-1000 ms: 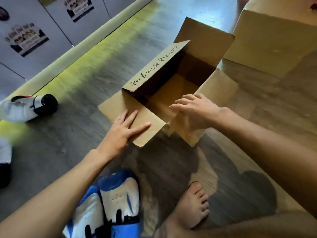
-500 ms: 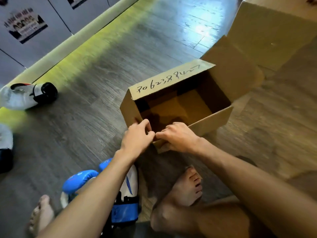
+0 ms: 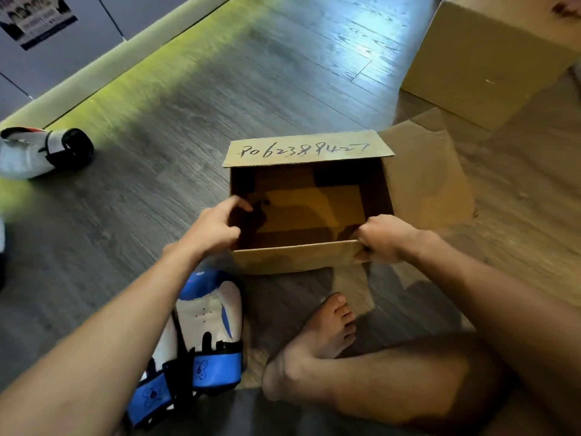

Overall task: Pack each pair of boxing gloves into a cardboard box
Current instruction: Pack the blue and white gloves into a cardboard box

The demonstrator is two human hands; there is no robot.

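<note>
An open cardboard box (image 3: 295, 258) stands on the wooden floor in front of me, empty inside, with a number handwritten on its far flap. My left hand (image 3: 217, 228) holds the box's near left corner, index finger stretched over the rim. My right hand (image 3: 385, 239) grips the near right corner of the front wall. A pair of blue and white boxing gloves (image 3: 207, 335) lies on the floor under my left forearm, just left of the box.
A white and black glove (image 3: 41, 152) lies far left near the wall base. A large closed cardboard box (image 3: 490, 58) stands at the back right. My bare foot (image 3: 320, 338) and leg lie just in front of the open box.
The box has been turned and drawn nearer, so its written flap faces me squarely. My hands have spread from the front middle to its two near corners.
</note>
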